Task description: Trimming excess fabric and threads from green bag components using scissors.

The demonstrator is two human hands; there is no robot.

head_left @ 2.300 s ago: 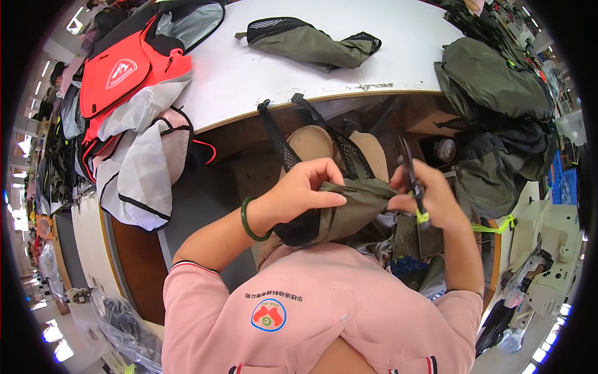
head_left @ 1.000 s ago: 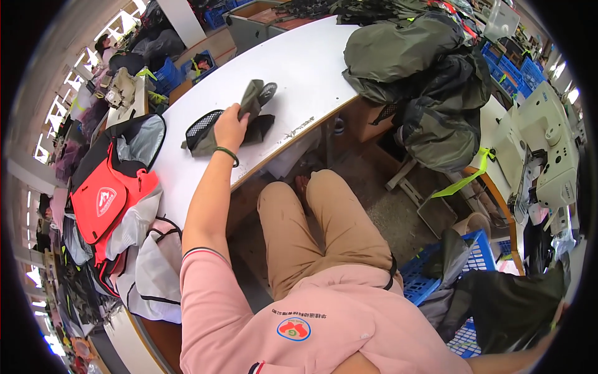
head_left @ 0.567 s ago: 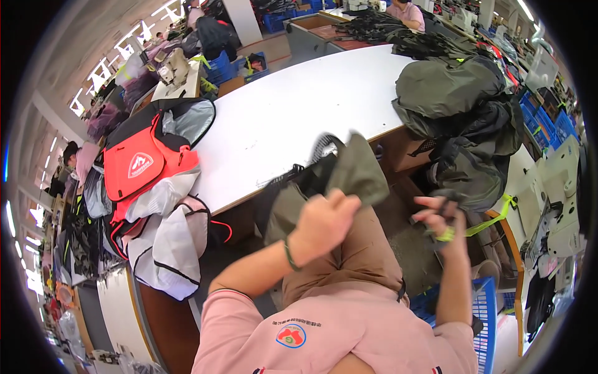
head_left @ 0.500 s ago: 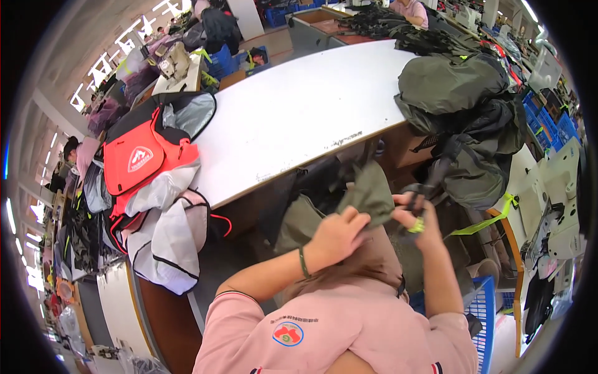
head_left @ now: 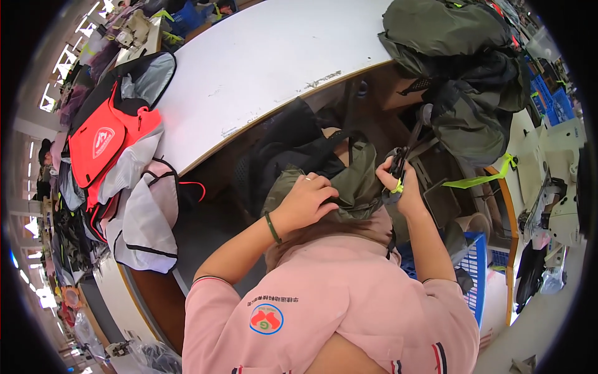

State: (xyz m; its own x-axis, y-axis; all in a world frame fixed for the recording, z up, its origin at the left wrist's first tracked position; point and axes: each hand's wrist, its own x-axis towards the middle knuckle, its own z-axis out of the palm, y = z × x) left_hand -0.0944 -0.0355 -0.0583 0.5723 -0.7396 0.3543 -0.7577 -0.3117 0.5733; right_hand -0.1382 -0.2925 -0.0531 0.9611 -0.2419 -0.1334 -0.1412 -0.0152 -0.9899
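An olive-green and black fabric bag [head_left: 358,181] lies bunched over my lap, below the table's front edge. My left hand [head_left: 306,202] is on its near side, fingers bent and closed on the olive cloth; the fingertips are partly lost in the folds. On the bag's right, my right hand [head_left: 402,187] is closed round dark-handled scissors [head_left: 397,163] with a yellow-green tie at the grip. Their long dark part points up and away from me, clear of the cloth in my left hand. The bag's underside is hidden.
A white table [head_left: 268,56] curves across in front. Red and grey bags [head_left: 99,146] are heaped at its left, olive bags [head_left: 445,28] at its right. A blue crate [head_left: 476,274] stands by my right elbow, a sewing machine [head_left: 557,193] at the far right.
My left hand has shifted left and up, and the bag is spread wider, its black part now showing. My right hand has moved slightly up and left, still with the scissors.
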